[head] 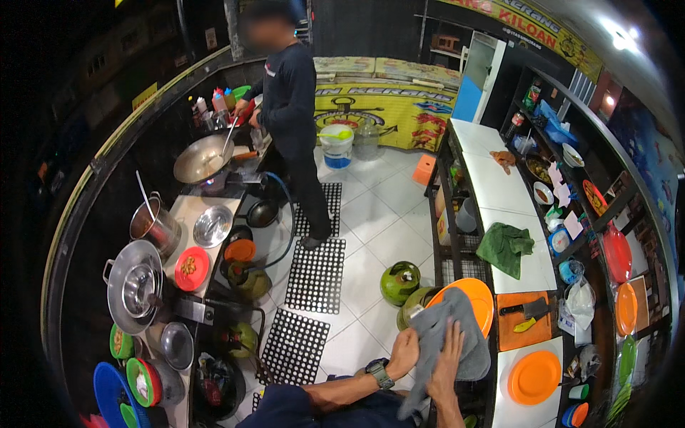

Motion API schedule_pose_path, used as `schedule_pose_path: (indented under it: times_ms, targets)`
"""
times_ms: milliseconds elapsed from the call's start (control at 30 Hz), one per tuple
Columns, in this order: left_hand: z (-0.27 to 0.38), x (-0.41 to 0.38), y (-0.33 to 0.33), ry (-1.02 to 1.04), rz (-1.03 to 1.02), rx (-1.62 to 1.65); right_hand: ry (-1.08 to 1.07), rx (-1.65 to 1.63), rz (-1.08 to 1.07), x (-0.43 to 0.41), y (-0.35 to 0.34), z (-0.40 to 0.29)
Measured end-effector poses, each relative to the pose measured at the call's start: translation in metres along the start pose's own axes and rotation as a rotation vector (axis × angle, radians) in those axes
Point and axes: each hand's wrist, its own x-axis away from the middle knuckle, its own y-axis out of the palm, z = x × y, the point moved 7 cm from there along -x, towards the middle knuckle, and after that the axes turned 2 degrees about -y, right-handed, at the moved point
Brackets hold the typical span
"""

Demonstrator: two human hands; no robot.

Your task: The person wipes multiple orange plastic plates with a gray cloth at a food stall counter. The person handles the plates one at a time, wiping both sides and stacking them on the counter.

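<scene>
A grey cloth (466, 350) lies over the lower part of an orange plate (481, 302), which is tilted up beside the counter. My left hand (404, 353), with a watch on its wrist, grips the cloth's edge near the plate's left rim. Spread flat on the cloth is my right hand (447, 361), its fingers pointing up toward the plate. More orange plates (535, 377) rest on the white counter to the right. Just above them a cleaver (535, 308) and a yellow-handled knife (527, 325) lie on an orange cutting board (508, 337).
A green cloth (503, 250) lies on the tiled counter. Green gas cylinders (400, 283) stand on the floor left of it. Another person (289, 101) stirs a wok (200, 160) over a burner at upper left. Perforated black mats (316, 275) cover part of the floor.
</scene>
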Motion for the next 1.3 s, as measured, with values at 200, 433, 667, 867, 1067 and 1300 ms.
schedule_pose_path:
  times_ms: [200, 433, 667, 867, 1067, 1300]
  targets:
    - [0.040, 0.021, 0.016, 0.053, -0.131, -0.043, -0.064, 0.150, 0.151, -0.031, -0.037, 0.044]
    - [0.014, -0.007, -0.014, -0.399, -0.087, 0.230, -0.336, 0.329, -0.309, 0.006, 0.004, -0.047]
    - [0.039, -0.013, -0.007, -0.662, -0.203, 0.632, -0.659, 0.403, 0.063, 0.022, -0.034, -0.005]
    - [0.083, -0.032, -0.011, 0.117, -0.363, -0.294, 0.046, -0.389, 0.603, 0.033, -0.106, 0.087]
    - [-0.001, 0.016, 0.077, -0.336, -0.728, 0.131, 0.630, 0.063, 0.656, 0.067, -0.122, 0.154]
    - [-0.042, 0.026, 0.199, -0.458, -0.773, 0.003, 0.350, 0.405, 0.276, 0.104, -0.112, 0.132]
